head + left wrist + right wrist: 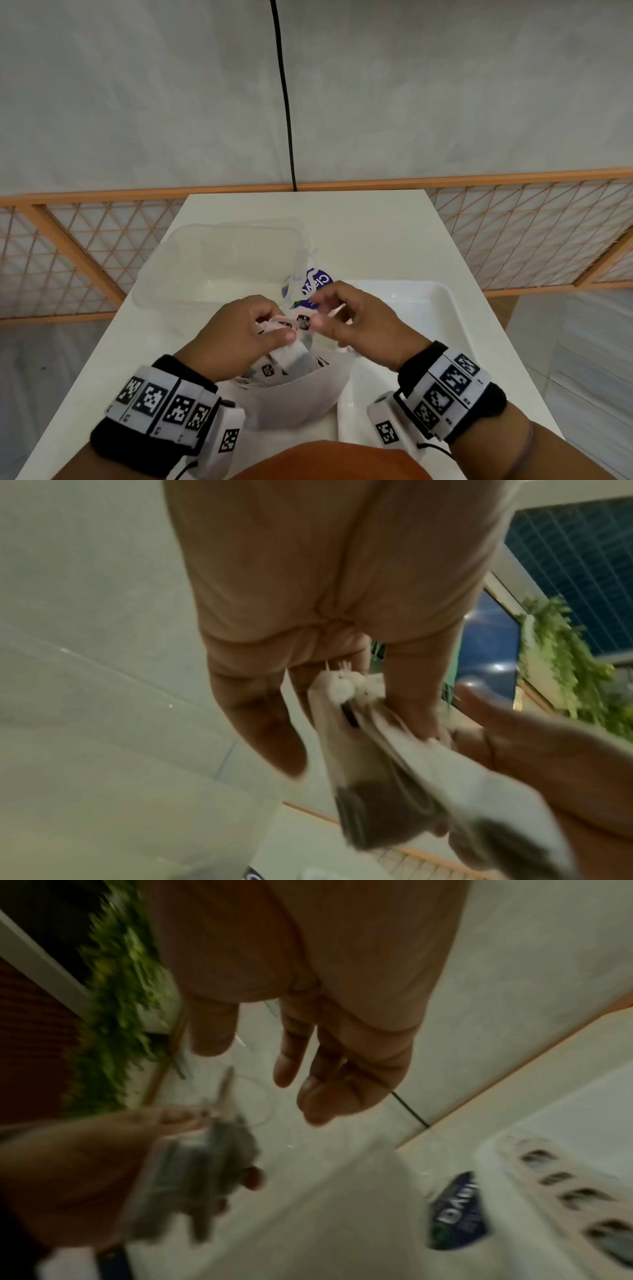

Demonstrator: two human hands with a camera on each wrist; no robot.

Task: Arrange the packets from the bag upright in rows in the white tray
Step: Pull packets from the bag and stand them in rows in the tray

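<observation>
A translucent white bag lies open near the table's front edge, with several packets inside. Just above it my left hand grips a small stack of white packets between thumb and fingers. My right hand hovers close beside the stack. In the right wrist view the right hand has its thumb and fingers spread and holds nothing. The white tray sits to the right. Several packets stand in a row along its wall.
A clear plastic container stands at the back left of the white table. A blue-labelled wrapper lies between the container and the tray. An orange lattice fence runs behind the table, and a black cable hangs down.
</observation>
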